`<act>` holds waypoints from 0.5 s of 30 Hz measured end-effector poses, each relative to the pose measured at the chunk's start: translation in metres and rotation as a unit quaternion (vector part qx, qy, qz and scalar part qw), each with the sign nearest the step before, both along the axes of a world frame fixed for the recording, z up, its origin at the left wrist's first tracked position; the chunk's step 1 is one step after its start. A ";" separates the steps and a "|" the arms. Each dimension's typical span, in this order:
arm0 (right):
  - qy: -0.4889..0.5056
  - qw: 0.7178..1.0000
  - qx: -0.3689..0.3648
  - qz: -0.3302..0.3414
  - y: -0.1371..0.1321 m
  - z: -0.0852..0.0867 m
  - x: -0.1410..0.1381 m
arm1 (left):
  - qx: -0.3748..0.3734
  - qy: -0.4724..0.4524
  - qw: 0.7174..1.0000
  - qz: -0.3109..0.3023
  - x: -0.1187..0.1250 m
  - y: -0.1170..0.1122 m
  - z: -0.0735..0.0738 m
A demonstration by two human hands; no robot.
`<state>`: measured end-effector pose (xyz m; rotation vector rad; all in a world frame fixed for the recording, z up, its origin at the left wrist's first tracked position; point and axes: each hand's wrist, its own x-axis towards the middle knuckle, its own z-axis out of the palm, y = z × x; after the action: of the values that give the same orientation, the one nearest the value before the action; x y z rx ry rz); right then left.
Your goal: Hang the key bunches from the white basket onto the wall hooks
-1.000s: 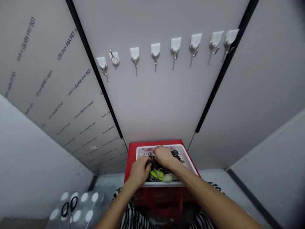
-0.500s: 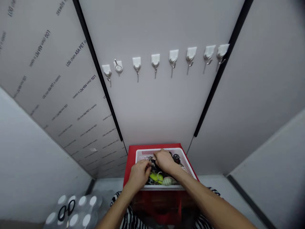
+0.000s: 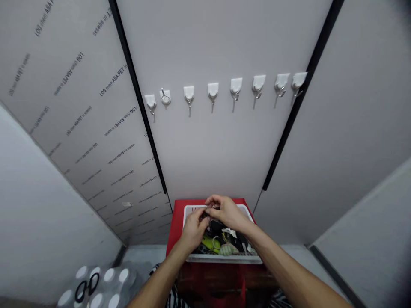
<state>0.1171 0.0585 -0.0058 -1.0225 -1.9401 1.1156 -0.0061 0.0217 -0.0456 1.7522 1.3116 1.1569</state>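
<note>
Raised since earlier frame: right hand (image 3: 226, 212), meeting left hand (image 3: 192, 229) over far left of white basket (image 3: 224, 259). Both curled at small dark item (image 3: 207, 214); cannot tell if gripped. Best kept low.

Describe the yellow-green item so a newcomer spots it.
On the red surface sits a white basket. Inside, by its near rim, the yellow-green item lies left of a pale green lump. Its bright colour stands out from nearby black items.
</note>
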 end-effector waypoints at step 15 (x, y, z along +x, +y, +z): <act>0.104 0.993 0.050 -0.020 0.012 0.060 -0.043 | -0.037 -0.265 0.963 0.005 -0.020 0.015 0.060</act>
<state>0.0738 0.0707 0.0544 -0.8519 -1.7834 1.0478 -0.0261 0.0366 0.0147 1.2553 1.0184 1.4356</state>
